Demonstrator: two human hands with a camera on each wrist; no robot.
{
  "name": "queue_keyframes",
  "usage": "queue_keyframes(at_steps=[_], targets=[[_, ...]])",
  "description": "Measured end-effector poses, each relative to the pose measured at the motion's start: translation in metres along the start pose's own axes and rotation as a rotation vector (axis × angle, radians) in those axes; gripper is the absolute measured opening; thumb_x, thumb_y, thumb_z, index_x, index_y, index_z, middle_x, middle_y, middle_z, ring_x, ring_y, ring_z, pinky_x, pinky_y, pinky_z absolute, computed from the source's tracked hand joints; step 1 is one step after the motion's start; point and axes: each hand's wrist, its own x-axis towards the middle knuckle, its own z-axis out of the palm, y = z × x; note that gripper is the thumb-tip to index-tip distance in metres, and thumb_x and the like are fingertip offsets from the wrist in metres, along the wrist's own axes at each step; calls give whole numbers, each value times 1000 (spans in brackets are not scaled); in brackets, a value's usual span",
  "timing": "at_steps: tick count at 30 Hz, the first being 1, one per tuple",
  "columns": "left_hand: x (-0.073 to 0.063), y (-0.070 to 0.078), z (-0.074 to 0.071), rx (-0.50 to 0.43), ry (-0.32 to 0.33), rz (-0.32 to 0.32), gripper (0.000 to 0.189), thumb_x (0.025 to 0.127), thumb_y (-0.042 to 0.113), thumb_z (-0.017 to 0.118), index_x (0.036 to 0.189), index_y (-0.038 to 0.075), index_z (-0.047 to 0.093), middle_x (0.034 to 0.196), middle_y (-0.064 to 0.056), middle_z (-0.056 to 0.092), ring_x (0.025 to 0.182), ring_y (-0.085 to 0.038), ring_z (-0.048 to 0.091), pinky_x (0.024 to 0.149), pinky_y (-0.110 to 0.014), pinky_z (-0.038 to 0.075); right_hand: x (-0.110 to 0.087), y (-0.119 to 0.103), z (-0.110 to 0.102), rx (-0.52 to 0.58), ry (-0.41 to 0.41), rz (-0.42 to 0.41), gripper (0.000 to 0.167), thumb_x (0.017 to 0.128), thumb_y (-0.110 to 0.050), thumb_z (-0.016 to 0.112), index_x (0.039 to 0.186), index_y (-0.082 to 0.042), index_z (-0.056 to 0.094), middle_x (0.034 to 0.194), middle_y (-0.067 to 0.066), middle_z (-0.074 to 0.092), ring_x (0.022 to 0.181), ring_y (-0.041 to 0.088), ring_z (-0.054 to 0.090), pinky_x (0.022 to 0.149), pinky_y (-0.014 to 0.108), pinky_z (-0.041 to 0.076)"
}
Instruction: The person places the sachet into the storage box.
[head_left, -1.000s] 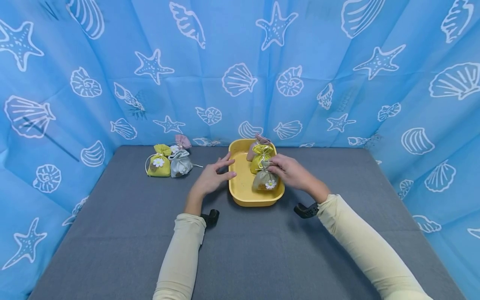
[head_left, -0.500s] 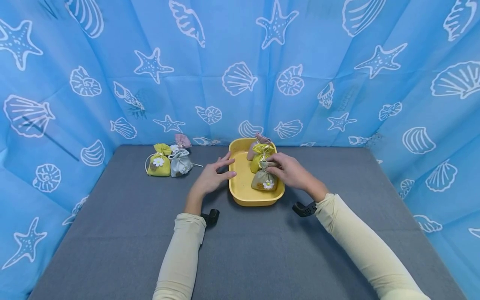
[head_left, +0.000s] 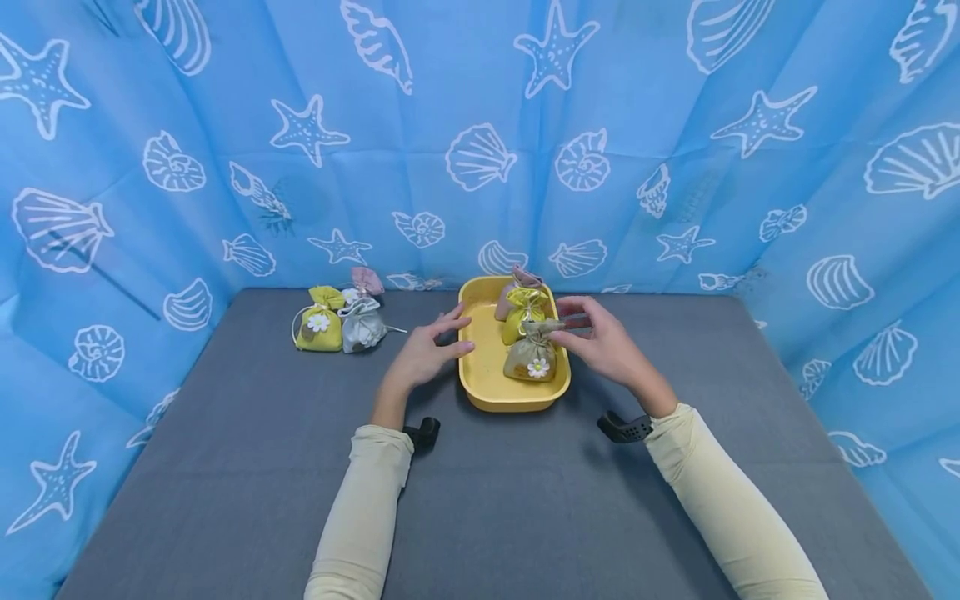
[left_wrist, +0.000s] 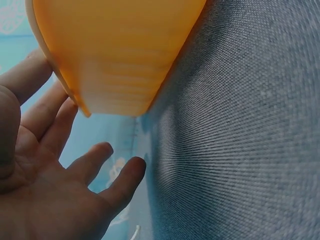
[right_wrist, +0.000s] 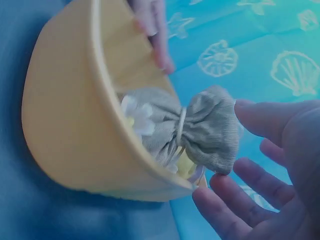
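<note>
the right hand [head_left: 603,342] is open, its thumb and fingers parted beside the gathered top of a grey-green cloth bag [head_left: 523,357] with a white flower; whether the thumb touches it, i cannot tell. this bag sits inside a yellow rounded plastic basin [head_left: 482,367], in front of a bright yellow cloth bag [head_left: 514,327] and a pink cloth bag [head_left: 505,306]. the left hand [head_left: 422,357], also open, touches the basin's left rim with its fingers. further left, three more small cloth bags [head_left: 322,339] stand together on the grey tabletop [head_left: 487,500].

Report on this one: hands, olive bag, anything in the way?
Right hand beside top of olive bag, not gripping. Left hand at rim of tray. Olive bag in tray; nothing seen blocking right hand.
</note>
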Motion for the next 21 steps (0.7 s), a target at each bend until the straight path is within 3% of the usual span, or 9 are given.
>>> queue_keyframes(at_steps=[5,10,15,21], targets=[[0,-2,1,7,0,1,62,92,52,71,148,28,56,163,28,30,162,-23,12,130,-55,13,-13,13,4,132,26,64,60,99,-28,68,149,-9,40,145,19,51,129,39,59,100,55,54],[-1,-3,3,-6,0,7,56,94,43,72,147,28,57,163,27,31,162,-24,12,130,-56,12,-27,25,13,201,54,96,57,98,-28,70,142,-5,43,148,18,48,133,39,57,96,34,57],[0,-4,3,-14,2,19,55,95,40,71,146,27,57,163,26,32,162,-25,12,130,-56,12,-33,36,21,212,77,54,40,96,-19,73,127,-1,56,143,18,56,129,35,57,90,13,51],[2,-3,2,-16,11,43,55,96,39,71,147,25,57,163,25,32,162,-25,13,130,-55,12,-33,49,23,167,19,-35,31,95,-20,74,122,-6,67,143,12,56,124,27,60,93,14,52]])
